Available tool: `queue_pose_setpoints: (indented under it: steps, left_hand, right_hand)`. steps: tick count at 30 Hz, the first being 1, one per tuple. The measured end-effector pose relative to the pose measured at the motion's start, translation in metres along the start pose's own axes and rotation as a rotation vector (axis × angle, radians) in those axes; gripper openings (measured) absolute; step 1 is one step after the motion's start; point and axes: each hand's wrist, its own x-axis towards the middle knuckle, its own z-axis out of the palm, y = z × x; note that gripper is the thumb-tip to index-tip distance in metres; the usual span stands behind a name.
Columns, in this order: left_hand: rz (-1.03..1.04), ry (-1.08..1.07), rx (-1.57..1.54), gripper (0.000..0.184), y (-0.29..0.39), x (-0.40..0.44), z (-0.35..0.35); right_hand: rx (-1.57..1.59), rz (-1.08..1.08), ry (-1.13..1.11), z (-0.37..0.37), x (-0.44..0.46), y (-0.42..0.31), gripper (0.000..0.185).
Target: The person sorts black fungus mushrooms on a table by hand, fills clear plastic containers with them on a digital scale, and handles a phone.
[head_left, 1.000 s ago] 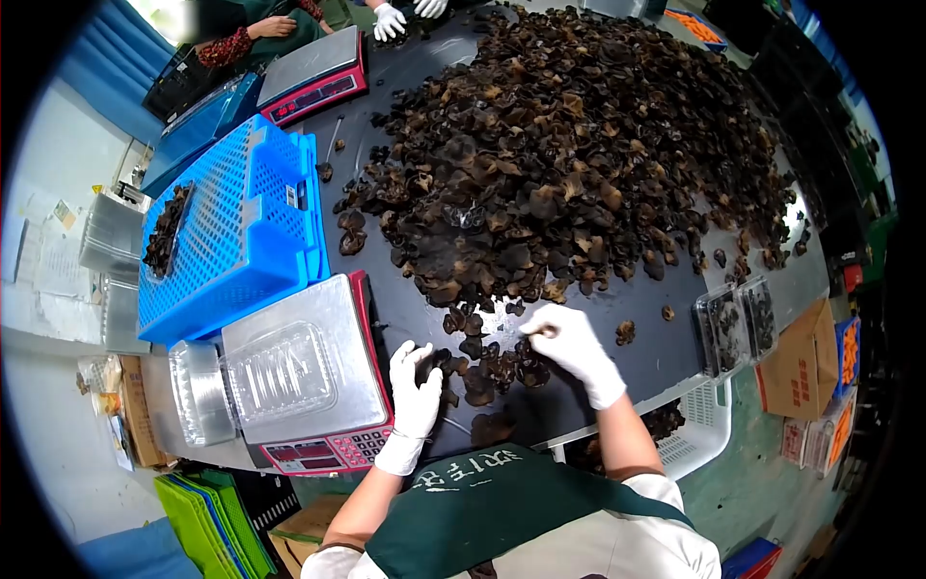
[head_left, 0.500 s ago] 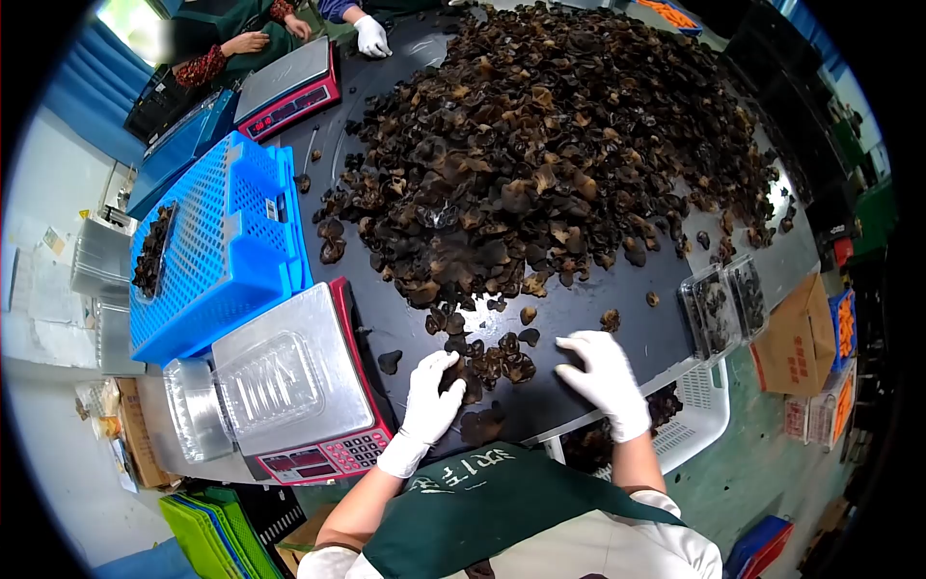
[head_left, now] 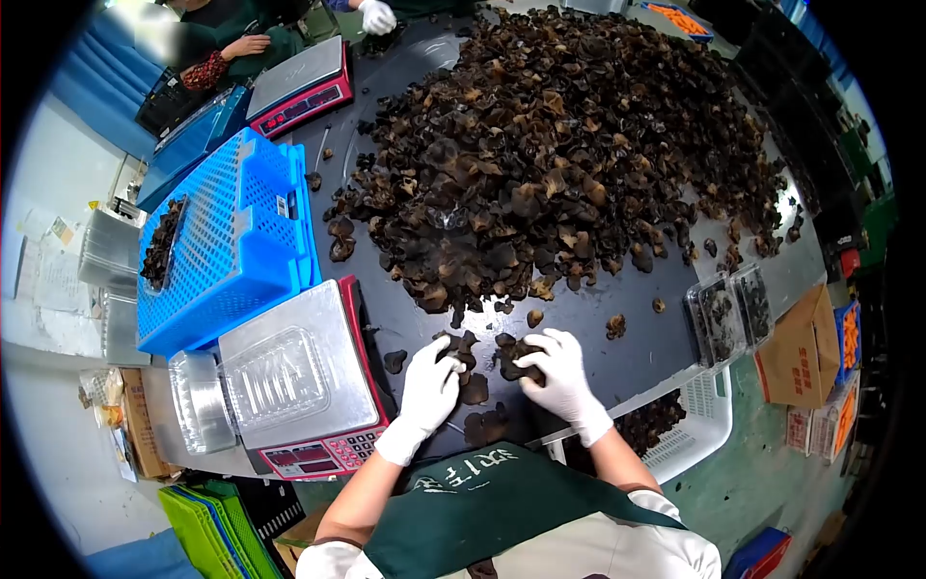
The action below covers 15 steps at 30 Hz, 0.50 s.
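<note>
Both my hands wear white gloves, low over the dark table (head_left: 617,362). My left hand (head_left: 430,388) has its fingers closed round dark mushroom pieces (head_left: 461,347). To its right, my right hand (head_left: 561,381) grips a small clump of dark mushrooms (head_left: 513,356) between thumb and fingers. Loose pieces (head_left: 485,426) lie between and below the hands. Beyond them spreads a large heap of brown-black mushrooms (head_left: 569,154). Left of my left hand is a red scale (head_left: 362,338) with a clear, lidless-looking tray (head_left: 280,376) on its metal plate.
A blue crate (head_left: 231,232) holds a filled tray at the left, near stacked clear trays (head_left: 201,400). Filled clear boxes (head_left: 716,318) stand at the right edge above a white basket (head_left: 709,425). Another scale (head_left: 301,87) and co-workers' hands (head_left: 376,16) are at the top.
My right hand has moved left from the bare tabletop and closed on mushrooms. My left hand has shifted slightly upward onto pieces. A co-worker's gloved hand has drawn back at the top.
</note>
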Motion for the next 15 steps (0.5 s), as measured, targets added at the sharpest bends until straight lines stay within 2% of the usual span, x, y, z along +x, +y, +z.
queue_pose_setpoints:
  steps: [2, 3, 7, 10, 12, 14, 15]
  left_hand:
    - [-0.024, 0.081, -0.039, 0.007, 0.008, -0.014, -0.006]
    - [-0.048, 0.081, -0.057, 0.011, 0.005, -0.022, -0.006]
    - [-0.172, 0.135, -0.075, 0.025, 0.011, -0.032, -0.011]
    - [-0.173, 0.155, -0.024, 0.032, 0.019, -0.031, -0.017]
    - [-0.158, 0.180, -0.022, 0.031, 0.028, -0.029, -0.027]
    - [-0.230, 0.095, -0.322, 0.026, 0.041, -0.026, -0.044]
    - [-0.340, 0.051, -0.417, 0.015, 0.063, -0.021, -0.062]
  right_hand:
    - [0.035, 0.088, -0.027, -0.012, -0.011, 0.010, 0.027]
    - [0.065, 0.094, -0.044, -0.019, -0.013, 0.012, 0.031]
    - [0.086, 0.196, -0.055, -0.031, -0.011, 0.013, 0.058]
    - [0.074, 0.208, -0.053, -0.027, -0.007, 0.013, 0.061]
    - [0.079, 0.210, -0.063, -0.025, -0.005, 0.012, 0.061]
    - [0.101, 0.213, -0.029, -0.021, -0.005, 0.013, 0.058]
    - [0.096, 0.217, -0.030, -0.021, -0.005, 0.014, 0.058]
